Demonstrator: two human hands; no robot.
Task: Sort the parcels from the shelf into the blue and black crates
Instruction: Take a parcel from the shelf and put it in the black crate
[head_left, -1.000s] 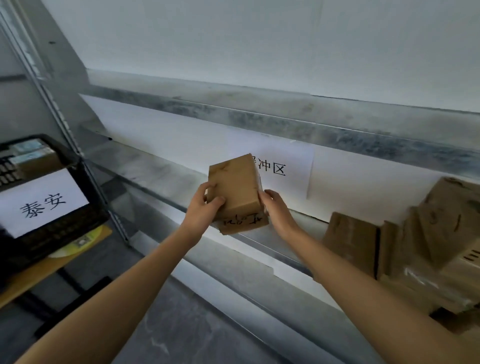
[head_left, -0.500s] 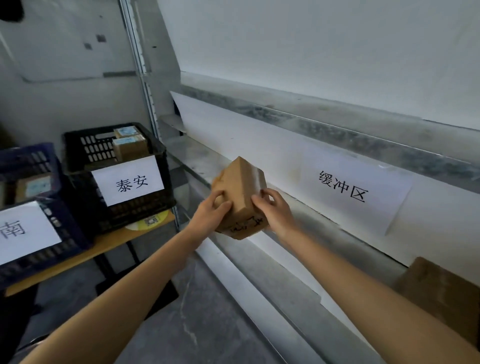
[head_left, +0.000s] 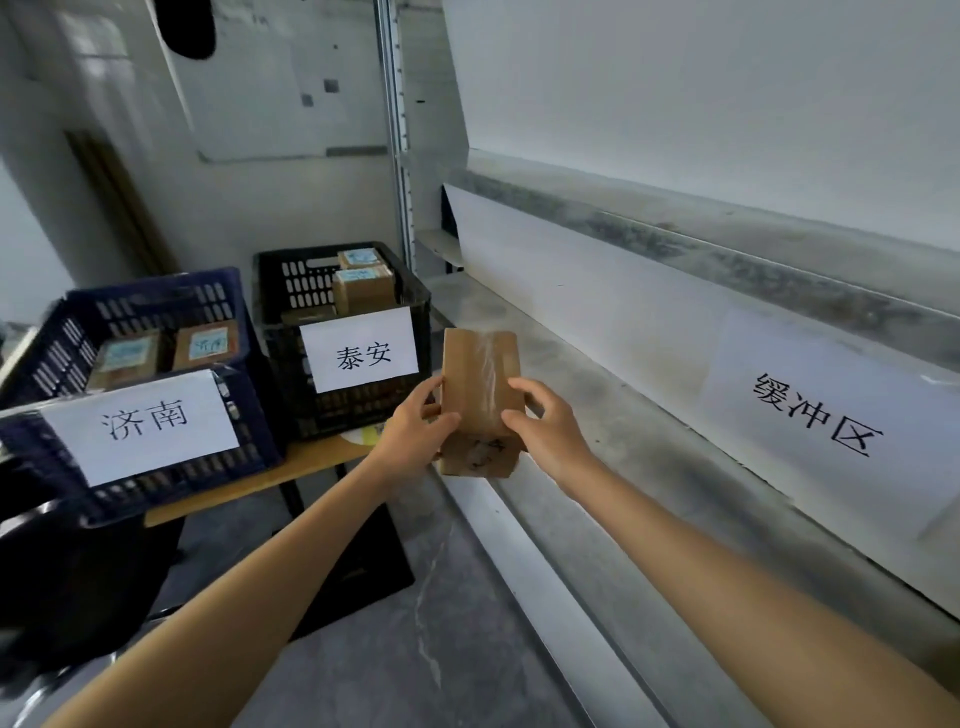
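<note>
A small brown cardboard parcel (head_left: 480, 384) is held upright over the front edge of the grey metal shelf (head_left: 597, 415), with the left hand (head_left: 415, 421) and right hand (head_left: 545, 421) curled round its sides. At the shelf's left end, a blue plastic crate (head_left: 156, 306) and a black plastic crate (head_left: 332, 250) stand side by side on a low wooden table (head_left: 311, 462).

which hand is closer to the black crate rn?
Left. The left hand grips the parcel on the side facing the black crate, close to its front corner. The right hand holds the parcel's opposite side, away from the crate.
</note>
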